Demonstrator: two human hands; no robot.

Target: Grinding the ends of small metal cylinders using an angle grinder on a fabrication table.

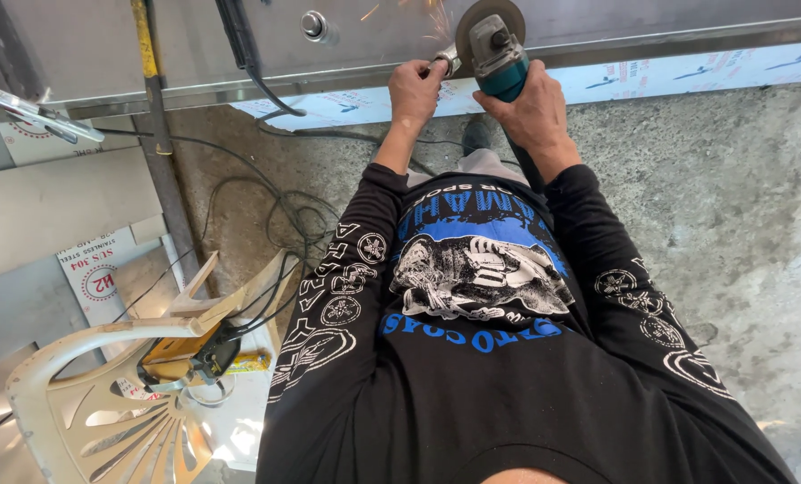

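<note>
Right now both my hands are clamped on the angle grinder [499,56] up at twelve o'clock: my left hand [415,90] wraps its side handle, my right hand [530,112] its teal body. Its disc bites the steel panel's [194,45] lower edge, throwing sparks [418,13]. I judge the grinding midway; most of that long, dull grey edge looks unworked.

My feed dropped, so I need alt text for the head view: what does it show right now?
Both hands hold a teal angle grinder against a stainless steel panel, throwing sparks: the left hand grips the side handle, the right hand the body. Black cables trail across the concrete floor, and a beige plastic chair stands at lower left.
</note>
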